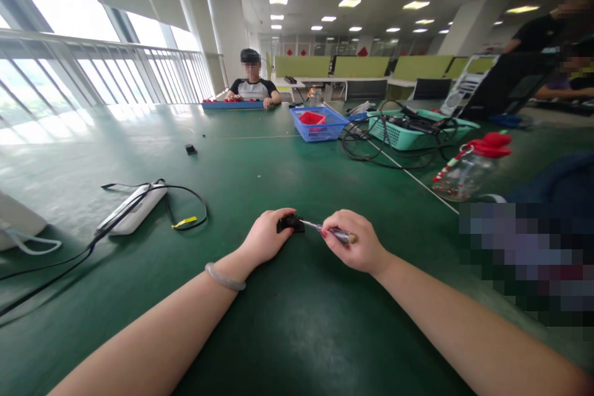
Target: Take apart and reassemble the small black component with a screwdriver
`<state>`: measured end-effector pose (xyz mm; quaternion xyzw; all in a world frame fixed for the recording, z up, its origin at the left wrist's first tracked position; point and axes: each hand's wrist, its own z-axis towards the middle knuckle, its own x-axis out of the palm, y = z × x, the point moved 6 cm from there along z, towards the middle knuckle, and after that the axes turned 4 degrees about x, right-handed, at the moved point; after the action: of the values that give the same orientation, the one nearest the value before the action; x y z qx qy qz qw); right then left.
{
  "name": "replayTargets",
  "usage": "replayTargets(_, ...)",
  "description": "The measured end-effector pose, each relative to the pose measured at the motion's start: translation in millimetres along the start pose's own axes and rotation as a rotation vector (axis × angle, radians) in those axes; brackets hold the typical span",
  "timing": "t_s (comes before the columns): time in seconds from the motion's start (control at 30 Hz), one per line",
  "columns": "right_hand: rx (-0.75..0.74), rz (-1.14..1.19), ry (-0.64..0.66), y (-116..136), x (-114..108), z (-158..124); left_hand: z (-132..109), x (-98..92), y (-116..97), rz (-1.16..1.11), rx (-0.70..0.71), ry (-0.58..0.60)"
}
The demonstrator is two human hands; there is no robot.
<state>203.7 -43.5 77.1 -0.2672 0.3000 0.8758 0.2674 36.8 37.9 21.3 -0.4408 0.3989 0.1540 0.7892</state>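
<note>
A small black part [292, 223] lies on the green table [278, 173] in front of me; its exact kind is too small to make out. My left hand [269, 235] grips it from the left, thumb on the near side and fingers on the far side. In my right hand [355, 238] is a screwdriver [342, 235] with a metal shaft, held nearly level and pointing left. Its tip meets the black part, or lies just over it; I cannot tell which.
To the left lies a white power strip [134, 210] with black cables. Farther off are a small black piece [190, 149], a blue basket [320, 130], a green basket [403, 139] with cables, and a red-capped bottle [468, 170]. A person [252, 83] sits across the table.
</note>
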Motion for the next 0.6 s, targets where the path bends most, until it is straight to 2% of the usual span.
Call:
replayTargets(0.43,-0.181,-0.029,0.124,17,13,-2,0,-3.1,-2,-0.019,0.03,0.01)
replayTargets(0.6,-0.2,-0.037,0.177,18,17,-5,-1,-3.1,-1,-0.03,0.035,0.013)
